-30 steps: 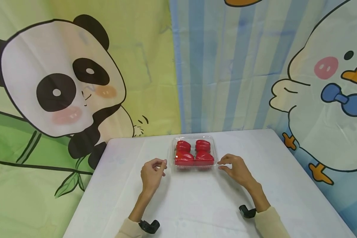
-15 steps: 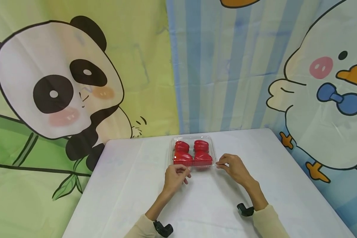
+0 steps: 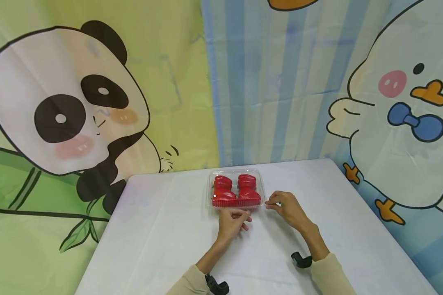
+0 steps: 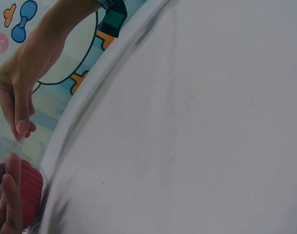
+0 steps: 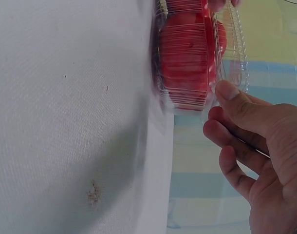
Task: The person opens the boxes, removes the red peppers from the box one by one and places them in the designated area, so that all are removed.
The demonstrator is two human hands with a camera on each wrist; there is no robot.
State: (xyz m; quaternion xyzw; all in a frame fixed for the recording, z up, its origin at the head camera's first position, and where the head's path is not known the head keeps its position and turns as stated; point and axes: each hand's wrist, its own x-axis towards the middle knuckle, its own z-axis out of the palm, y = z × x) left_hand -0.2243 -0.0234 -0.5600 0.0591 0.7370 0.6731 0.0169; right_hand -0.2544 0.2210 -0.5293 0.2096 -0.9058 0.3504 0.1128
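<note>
Several glossy red bell peppers (image 3: pixel 224 197) sit in a clear plastic container (image 3: pixel 256 174) at the back of the white table. My right hand (image 3: pixel 289 209) pinches the container's front right corner; the right wrist view shows its thumb (image 5: pixel 227 90) on the clear rim. In front of the container's middle is my left hand (image 3: pixel 229 225), fingers bent toward the thumb, right at the front rim. Its fingertips (image 5: pixel 217 5) show by the rim in the right wrist view; I cannot tell whether they grip it. Both hands (image 4: pixel 22 97) appear in the left wrist view.
The white table (image 3: pixel 162 229) runs back to a wall of printed cloth with a panda (image 3: pixel 59 102) and a white bird (image 3: pixel 395 155). A black camera sits on each wrist, by the sleeves (image 3: pixel 330 274).
My left hand has moved right from beside the container's front left corner to the middle of its front edge. My right hand stays at the front right corner.
</note>
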